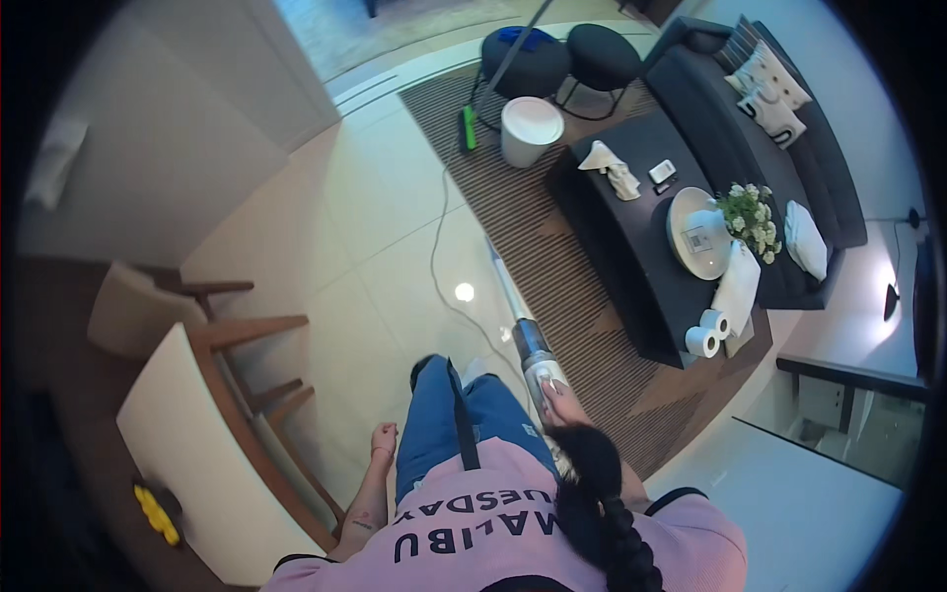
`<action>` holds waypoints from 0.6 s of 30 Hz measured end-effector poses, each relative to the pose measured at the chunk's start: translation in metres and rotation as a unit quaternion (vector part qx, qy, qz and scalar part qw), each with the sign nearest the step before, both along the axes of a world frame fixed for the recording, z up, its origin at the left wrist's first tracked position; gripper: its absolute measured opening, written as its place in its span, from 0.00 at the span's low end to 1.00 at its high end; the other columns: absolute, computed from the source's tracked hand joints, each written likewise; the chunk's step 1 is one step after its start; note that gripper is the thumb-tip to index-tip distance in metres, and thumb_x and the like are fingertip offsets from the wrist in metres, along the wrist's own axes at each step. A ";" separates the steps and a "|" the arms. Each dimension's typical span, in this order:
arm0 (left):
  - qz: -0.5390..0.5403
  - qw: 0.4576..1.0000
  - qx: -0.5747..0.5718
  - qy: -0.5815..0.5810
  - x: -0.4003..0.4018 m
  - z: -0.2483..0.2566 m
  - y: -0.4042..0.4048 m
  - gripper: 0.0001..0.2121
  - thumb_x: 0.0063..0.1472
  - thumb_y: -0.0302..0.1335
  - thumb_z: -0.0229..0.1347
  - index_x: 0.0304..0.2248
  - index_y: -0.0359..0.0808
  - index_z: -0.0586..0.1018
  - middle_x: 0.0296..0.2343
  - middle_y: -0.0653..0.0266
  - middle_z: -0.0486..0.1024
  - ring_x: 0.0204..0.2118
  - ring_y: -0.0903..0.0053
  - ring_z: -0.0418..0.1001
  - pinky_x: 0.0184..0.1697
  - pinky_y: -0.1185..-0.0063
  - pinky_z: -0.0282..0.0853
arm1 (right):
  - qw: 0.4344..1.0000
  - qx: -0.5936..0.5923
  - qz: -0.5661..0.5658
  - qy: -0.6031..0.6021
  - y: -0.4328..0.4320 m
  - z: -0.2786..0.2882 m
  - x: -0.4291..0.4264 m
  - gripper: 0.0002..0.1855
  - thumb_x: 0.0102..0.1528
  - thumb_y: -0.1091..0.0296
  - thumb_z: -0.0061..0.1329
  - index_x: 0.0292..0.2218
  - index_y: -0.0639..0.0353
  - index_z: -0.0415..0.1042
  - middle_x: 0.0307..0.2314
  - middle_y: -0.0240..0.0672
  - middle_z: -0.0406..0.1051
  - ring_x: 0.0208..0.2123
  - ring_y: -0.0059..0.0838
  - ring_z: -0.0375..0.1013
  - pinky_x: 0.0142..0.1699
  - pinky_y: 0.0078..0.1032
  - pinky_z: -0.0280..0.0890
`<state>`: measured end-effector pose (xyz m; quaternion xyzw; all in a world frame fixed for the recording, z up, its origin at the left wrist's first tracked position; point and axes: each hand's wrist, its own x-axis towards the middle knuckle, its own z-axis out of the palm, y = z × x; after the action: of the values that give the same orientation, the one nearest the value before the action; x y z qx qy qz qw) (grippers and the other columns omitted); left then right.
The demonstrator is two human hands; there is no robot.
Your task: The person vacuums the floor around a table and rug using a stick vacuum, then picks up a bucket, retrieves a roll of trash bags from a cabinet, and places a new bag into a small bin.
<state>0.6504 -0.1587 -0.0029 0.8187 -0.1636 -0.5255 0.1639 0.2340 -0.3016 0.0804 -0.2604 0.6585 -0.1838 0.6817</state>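
My right hand (pixel 561 405) is wrapped around the handle of a corded stick vacuum cleaner (pixel 544 362), white with a dark see-through section. Its pale tube (pixel 507 281) runs forward beside the edge of a striped rug (pixel 510 192); I cannot make out the floor head. Down at my left side hangs my left hand (pixel 383 438), with fingers curled and nothing visible in them. A grey power cord (pixel 436 244) snakes over the glossy tile floor (pixel 370 251) towards the vacuum. Part of my right forearm is hidden behind a dark braid.
A black coffee table (pixel 621 237) carries a round tray (pixel 677 222), cloths and toilet rolls (pixel 701 342). Beyond it curves a dark sofa (pixel 710 96). A white bin (pixel 531 129), green-headed broom (pixel 467 129) and two stools (pixel 603 59) stand ahead. To the left are a white-topped table (pixel 200 459) and chairs (pixel 140 311).
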 end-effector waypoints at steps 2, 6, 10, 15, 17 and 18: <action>-0.065 0.997 -0.041 -0.027 -0.020 -0.017 -0.079 0.11 0.53 0.32 0.50 0.33 0.35 0.74 0.23 0.63 0.73 0.27 0.77 0.71 0.32 0.81 0.66 | 0.997 -0.002 -0.049 0.052 -0.030 -0.005 -0.016 0.15 0.56 0.58 0.40 0.37 0.61 0.65 0.14 0.29 0.60 0.12 0.18 0.59 0.15 0.17 0.54; -0.115 0.987 -0.112 0.008 -0.051 -0.047 -0.301 0.12 0.51 0.31 0.52 0.35 0.34 0.73 0.29 0.61 0.73 0.31 0.77 0.71 0.38 0.81 0.65 | 0.987 -0.025 -0.114 0.108 -0.094 -0.032 -0.021 0.20 0.54 0.56 0.41 0.41 0.63 0.64 0.13 0.30 0.61 0.12 0.18 0.61 0.16 0.18 0.56; -0.222 0.964 -0.140 -0.037 -0.096 -0.122 -0.545 0.26 0.49 0.36 0.56 0.46 0.35 0.64 0.41 0.57 0.66 0.37 0.74 0.68 0.38 0.81 0.64 | 0.957 -0.041 -0.111 0.263 -0.158 -0.082 0.000 0.22 0.51 0.53 0.46 0.41 0.62 0.66 0.17 0.37 0.68 0.17 0.25 0.67 0.22 0.23 0.62; -0.146 0.968 -0.056 0.194 -0.221 -0.205 -0.811 0.49 0.43 0.49 0.57 0.56 0.44 0.37 0.55 0.59 0.45 0.54 0.59 0.47 0.47 0.54 0.53 | 0.909 -0.037 -0.233 0.345 -0.228 -0.167 0.028 0.20 0.48 0.55 0.49 0.37 0.61 0.70 0.24 0.44 0.71 0.26 0.36 0.72 0.32 0.29 0.65; -0.074 0.973 -0.055 0.212 -0.256 -0.237 -0.876 0.53 0.39 0.49 0.61 0.55 0.48 0.35 0.55 0.59 0.44 0.54 0.56 0.48 0.45 0.49 0.51 | 0.917 0.023 -0.188 0.351 -0.249 -0.223 0.026 0.24 0.46 0.51 0.51 0.38 0.61 0.68 0.24 0.46 0.71 0.27 0.40 0.72 0.32 0.30 0.65; -0.028 0.972 -0.039 0.229 -0.256 -0.260 -0.907 0.52 0.40 0.47 0.61 0.55 0.48 0.36 0.54 0.58 0.43 0.54 0.55 0.48 0.44 0.48 0.53 | 0.926 0.065 -0.154 0.338 -0.251 -0.263 0.030 0.26 0.45 0.50 0.52 0.39 0.60 0.66 0.24 0.45 0.71 0.27 0.37 0.72 0.32 0.30 0.64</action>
<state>0.3943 -1.0652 -0.2628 0.6650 -0.1648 -0.6964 0.2136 0.2638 -0.5528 -0.1824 -0.1574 0.8926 -0.1446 0.3970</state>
